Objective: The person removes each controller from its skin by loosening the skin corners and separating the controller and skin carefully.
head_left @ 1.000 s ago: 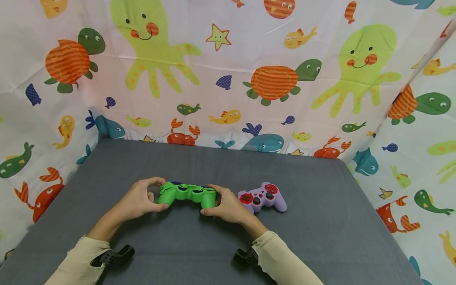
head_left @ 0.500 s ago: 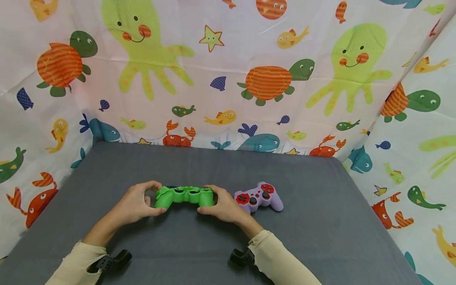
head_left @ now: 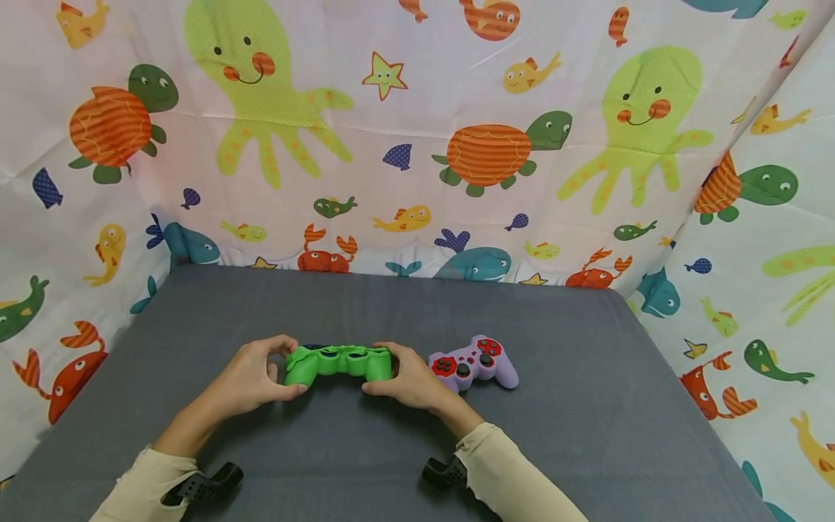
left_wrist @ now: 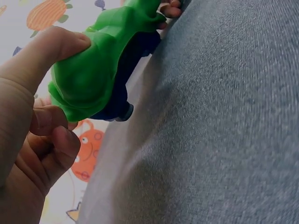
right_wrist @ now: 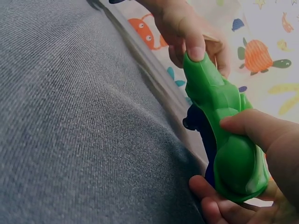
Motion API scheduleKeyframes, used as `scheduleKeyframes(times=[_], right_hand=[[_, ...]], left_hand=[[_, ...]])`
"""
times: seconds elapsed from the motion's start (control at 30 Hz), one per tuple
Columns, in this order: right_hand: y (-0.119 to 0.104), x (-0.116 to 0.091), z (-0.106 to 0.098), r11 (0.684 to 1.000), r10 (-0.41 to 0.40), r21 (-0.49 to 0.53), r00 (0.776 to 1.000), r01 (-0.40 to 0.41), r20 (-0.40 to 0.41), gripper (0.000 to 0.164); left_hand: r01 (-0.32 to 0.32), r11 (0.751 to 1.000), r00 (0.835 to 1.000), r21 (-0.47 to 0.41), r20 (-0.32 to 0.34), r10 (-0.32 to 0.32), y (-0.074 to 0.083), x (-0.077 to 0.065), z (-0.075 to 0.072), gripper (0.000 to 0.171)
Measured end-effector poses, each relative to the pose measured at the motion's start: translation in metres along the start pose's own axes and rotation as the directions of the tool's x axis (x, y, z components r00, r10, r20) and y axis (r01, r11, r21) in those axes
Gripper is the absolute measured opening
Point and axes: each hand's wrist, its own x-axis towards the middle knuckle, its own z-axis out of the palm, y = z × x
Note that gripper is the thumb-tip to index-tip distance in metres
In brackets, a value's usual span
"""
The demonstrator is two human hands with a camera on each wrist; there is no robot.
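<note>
A blue game controller [left_wrist: 122,93] sits in a green rubbery cover [head_left: 338,360], held just above the grey cloth between both hands. My left hand [head_left: 256,373] pinches the controller's left grip, thumb on the near side and fingers on the far side. In the left wrist view that thumb presses the green cover [left_wrist: 88,79]. On the other end my right hand [head_left: 409,377] holds the right grip between thumb and fingers. Seen from the right wrist, the blue body [right_wrist: 200,128] shows along the cover's open side. The cover's fit on the far side is hidden.
A lilac game controller [head_left: 476,362] with red button areas lies on the grey cloth [head_left: 587,406], close behind my right hand. Patterned curtains [head_left: 417,174] with sea animals border the table at the back and sides. Black straps [head_left: 209,484] circle both wrists.
The head view has shifted slightly, so the whole scene sits a little further left. The green-covered controller has tilted a little; both hands keep their hold on its ends.
</note>
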Motion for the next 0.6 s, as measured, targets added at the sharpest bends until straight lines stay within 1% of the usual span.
scheduleKeyframes(times=[0.13, 0.2, 0.33, 0.43, 0.6], right_hand=[[-0.001, -0.002, -0.003, 1.000, -0.006, 0.024, 1.000, 0.006, 0.030, 0.074], [-0.002, -0.002, -0.005, 0.999, -0.002, 0.045, 0.998, -0.001, 0.063, 0.075], [-0.004, -0.002, -0.011, 0.996, 0.029, 0.082, 0.989, -0.041, 0.145, 0.079], [-0.004, -0.002, -0.014, 0.994, 0.038, 0.091, 0.981, -0.056, 0.192, 0.080], [-0.003, -0.002, -0.015, 0.995, 0.032, 0.082, 0.977, -0.050, 0.209, 0.080]], left_hand=[[-0.007, 1.000, 1.000, -0.013, -0.003, 0.007, -0.002, 0.001, -0.001, 0.054], [-0.001, 1.000, 1.000, -0.014, -0.003, 0.001, -0.003, 0.002, -0.002, 0.053], [0.024, 1.000, 1.000, -0.018, 0.005, -0.024, -0.006, 0.002, -0.004, 0.053], [0.021, 0.999, 1.000, -0.026, 0.005, -0.021, -0.006, 0.002, -0.005, 0.053], [0.007, 0.999, 1.000, -0.033, -0.001, -0.007, -0.006, 0.000, -0.005, 0.052]])
